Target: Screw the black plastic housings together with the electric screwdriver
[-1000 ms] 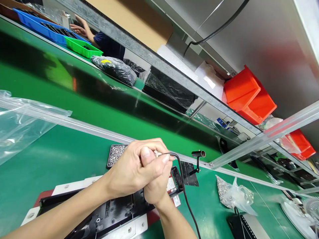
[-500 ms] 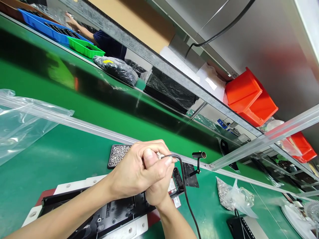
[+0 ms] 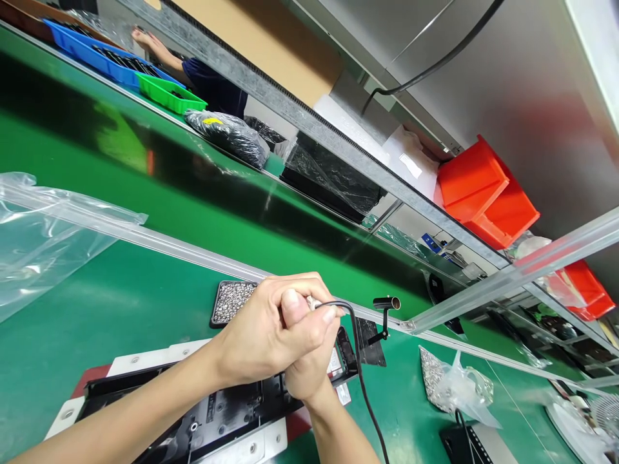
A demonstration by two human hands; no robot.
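Note:
My left hand (image 3: 261, 335) is wrapped over the top of a hand-held tool, whose metal end and black cable (image 3: 360, 380) stick out by the thumb. My right hand (image 3: 304, 377) grips the same tool just below, hidden in part by the left. The tool body is covered by both hands. Under them lies a black plastic housing (image 3: 227, 412) in a white and red fixture (image 3: 145, 354). A small black tray of silvery screws (image 3: 232, 299) sits just beyond the hands.
A small black nozzle on a stand (image 3: 385, 309) and a bag of screws (image 3: 445, 380) lie right of the hands. A clear plastic bag (image 3: 39, 238) is at left. Red bins (image 3: 483, 187) hang on the rail. A co-worker's hand (image 3: 155, 45) reaches near blue and green trays (image 3: 167, 93).
My hands stay clasped on the tool over the housing, barely shifting. The co-worker's hand at the far back has moved along the trays.

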